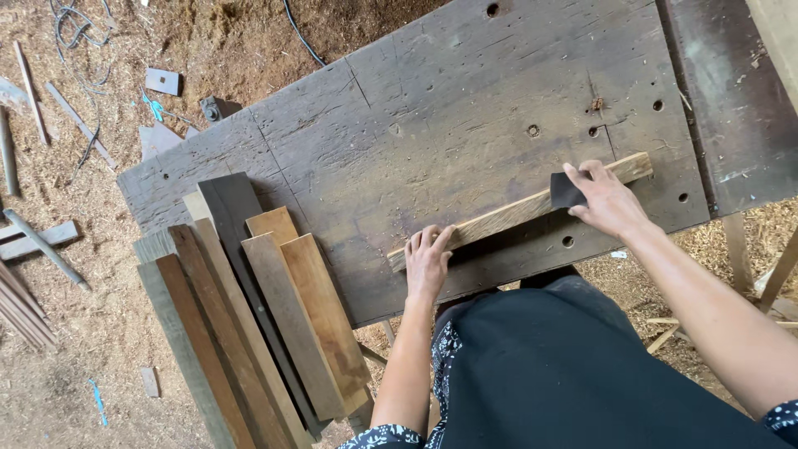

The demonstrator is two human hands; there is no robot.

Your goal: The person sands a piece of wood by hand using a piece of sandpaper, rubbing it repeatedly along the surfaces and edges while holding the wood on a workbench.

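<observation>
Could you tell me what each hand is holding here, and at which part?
The right hand presses a dark sanding pad onto the wooden strip near its far end. The left hand pins the strip's near end against the workbench.

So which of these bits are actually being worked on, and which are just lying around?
In use:
- wooden strip, pinned by the left hand
- dark sanding pad, pressed on it by the right hand
- workbench beneath

Lying about:
- stacked boards
- floor offcuts
- cable
- sawdust
</observation>
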